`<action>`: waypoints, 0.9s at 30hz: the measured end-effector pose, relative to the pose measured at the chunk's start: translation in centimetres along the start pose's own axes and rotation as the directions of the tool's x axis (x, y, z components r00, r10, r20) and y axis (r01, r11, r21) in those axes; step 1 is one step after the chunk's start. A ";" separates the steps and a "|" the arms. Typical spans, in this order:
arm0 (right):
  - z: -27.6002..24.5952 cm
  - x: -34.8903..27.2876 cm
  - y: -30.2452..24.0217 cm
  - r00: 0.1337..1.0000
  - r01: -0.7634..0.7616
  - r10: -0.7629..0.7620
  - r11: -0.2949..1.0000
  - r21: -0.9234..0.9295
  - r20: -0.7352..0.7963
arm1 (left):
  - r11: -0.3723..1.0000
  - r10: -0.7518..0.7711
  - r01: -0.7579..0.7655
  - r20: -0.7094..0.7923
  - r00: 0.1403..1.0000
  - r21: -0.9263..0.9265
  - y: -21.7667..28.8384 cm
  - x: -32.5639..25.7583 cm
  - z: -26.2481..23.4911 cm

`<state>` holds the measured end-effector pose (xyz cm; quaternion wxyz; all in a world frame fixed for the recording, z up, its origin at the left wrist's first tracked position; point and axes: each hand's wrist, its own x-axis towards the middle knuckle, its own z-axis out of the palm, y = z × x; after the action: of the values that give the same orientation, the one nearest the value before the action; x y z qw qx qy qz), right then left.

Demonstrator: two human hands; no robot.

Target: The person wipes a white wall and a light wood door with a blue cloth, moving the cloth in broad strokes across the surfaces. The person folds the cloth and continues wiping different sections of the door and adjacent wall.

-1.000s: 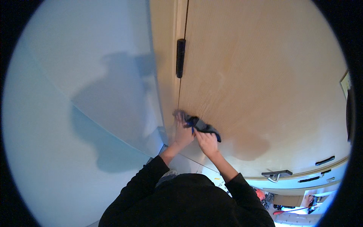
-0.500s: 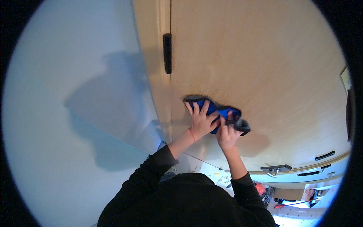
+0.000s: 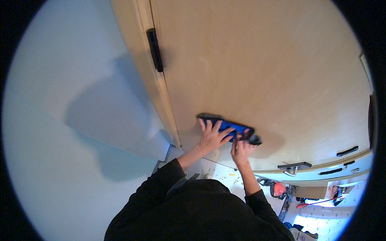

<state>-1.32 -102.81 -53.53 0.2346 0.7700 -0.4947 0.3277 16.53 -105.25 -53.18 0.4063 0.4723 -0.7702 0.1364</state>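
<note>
Hands both on blue cloth [image 3: 230, 127], pressed flat against wooden door [image 3: 261, 72] in its lower part, nearer the hinge edge than the handle edge. Left hand [image 3: 212, 137] has fingers spread over the cloth's left half. Right hand [image 3: 241, 147] sits just beside it, fingers curled, gripping the cloth's bunched dark right end. Black hinge [image 3: 155, 50] above on the frame; door handle [image 3: 294, 166] at the lower right edge.

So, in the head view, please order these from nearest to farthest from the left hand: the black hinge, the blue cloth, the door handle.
1. Blue cloth: under the left hand, pressed on the wooden door.
2. Door handle: lower right, by the door's edge.
3. Black hinge: upper left, on the frame side.
</note>
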 end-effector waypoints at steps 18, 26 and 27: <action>3.4 -1.0 -5.8 0.978 0.126 -0.166 0.951 0.284 0.123 | 0.997 -0.038 0.016 0.282 0.959 0.080 -6.0 -7.8 0.8; 1.6 11.9 -11.3 0.979 0.149 -0.103 0.950 0.276 -0.174 | 0.982 -0.079 0.128 -0.314 0.946 0.139 -10.3 2.8 -4.5; 2.5 11.7 -11.5 0.987 0.147 -0.122 0.955 0.258 -0.109 | 0.976 -0.102 0.147 -0.260 0.960 0.160 -10.7 2.5 -4.1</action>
<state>13.35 -106.98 -47.03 0.1735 0.8106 -0.3814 0.4091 26.97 -109.87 -50.61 0.4641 0.5335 -0.6661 0.2372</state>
